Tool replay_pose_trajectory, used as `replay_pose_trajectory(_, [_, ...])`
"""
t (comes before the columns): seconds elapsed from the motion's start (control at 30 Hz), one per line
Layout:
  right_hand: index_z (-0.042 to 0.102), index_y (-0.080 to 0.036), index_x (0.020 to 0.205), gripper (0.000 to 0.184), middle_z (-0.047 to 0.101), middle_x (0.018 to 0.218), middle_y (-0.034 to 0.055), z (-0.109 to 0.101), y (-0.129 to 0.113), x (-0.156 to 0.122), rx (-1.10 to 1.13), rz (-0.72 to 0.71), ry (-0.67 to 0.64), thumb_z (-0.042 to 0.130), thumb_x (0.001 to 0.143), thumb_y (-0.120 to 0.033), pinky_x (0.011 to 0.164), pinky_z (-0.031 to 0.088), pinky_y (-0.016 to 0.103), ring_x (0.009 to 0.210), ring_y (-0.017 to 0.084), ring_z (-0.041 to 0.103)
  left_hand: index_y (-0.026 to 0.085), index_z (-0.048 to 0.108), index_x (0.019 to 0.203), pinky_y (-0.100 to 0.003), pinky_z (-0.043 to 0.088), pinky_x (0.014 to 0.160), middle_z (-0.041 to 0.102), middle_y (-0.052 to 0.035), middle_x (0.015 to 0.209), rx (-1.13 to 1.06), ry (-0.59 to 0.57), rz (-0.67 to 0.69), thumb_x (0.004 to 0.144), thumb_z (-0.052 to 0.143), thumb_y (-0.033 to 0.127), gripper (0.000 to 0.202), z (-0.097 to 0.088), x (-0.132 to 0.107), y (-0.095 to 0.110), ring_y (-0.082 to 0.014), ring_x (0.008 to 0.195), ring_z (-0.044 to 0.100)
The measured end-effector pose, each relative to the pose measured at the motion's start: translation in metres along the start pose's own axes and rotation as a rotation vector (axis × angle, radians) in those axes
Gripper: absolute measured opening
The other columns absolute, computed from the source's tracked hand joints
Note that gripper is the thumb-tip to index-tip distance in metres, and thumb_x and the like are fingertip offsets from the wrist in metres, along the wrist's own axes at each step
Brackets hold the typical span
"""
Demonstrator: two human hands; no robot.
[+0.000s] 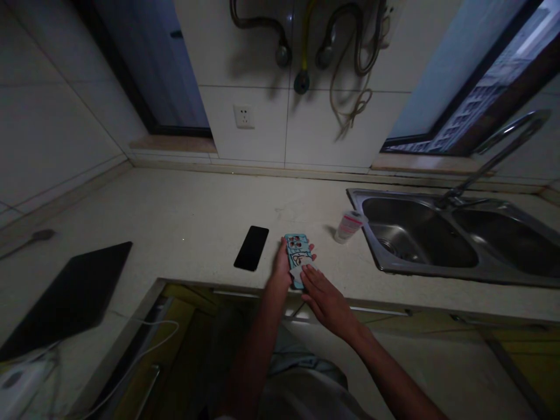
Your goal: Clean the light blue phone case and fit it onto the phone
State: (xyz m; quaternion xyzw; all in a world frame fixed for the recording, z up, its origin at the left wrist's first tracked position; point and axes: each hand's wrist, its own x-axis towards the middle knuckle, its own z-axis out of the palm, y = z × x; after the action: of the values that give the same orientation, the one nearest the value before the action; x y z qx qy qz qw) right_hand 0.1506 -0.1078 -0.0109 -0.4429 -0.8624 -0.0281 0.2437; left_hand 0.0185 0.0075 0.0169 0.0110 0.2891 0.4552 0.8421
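A turquoise phone case (298,249) with a cartoon print lies on the pale countertop (184,216) near its front edge. My left hand (282,268) grips the case along its left side, fingers curled over the far edge. My right hand (324,297) presses a small white wipe (301,272) onto the near end of the case with its fingers closed on it. A black phone (251,248) lies flat on the counter just left of the case, untouched.
A small white bottle with a pink label (349,226) stands right of the case, beside a double steel sink (455,239) with a faucet (499,151). A black cooktop (65,291) is at the left. A wall socket (244,116) and hoses hang behind.
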Motion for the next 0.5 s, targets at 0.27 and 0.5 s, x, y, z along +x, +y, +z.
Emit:
replay_pose_trajectory(0.27, [0.037,0.000,0.149,0.065,0.027,0.156,0.0212,0.016,0.018,0.018,0.124,0.263,0.020,0.037,0.103,-0.045,0.116,0.034,0.051,0.147,0.030,0.026,0.003,0.066,0.108,-0.042,0.047,0.100,0.069,-0.0189,0.100,0.062,-0.044,-0.060,0.100,0.029,0.057,0.065,-0.002,0.001,0.000,-0.0274,0.102,0.066])
replay_pose_trajectory(0.5, [0.036,0.008,0.148,0.081,0.021,0.156,0.0257,0.028,0.032,0.072,0.249,0.450,-0.008,0.028,0.101,-0.058,0.120,0.020,0.055,0.148,0.036,0.019,0.007,0.065,0.125,-0.038,0.044,0.103,0.069,-0.0162,0.106,0.102,-0.063,-0.002,0.100,0.040,0.046,0.053,-0.006,0.004,-0.005,-0.0249,0.102,0.066])
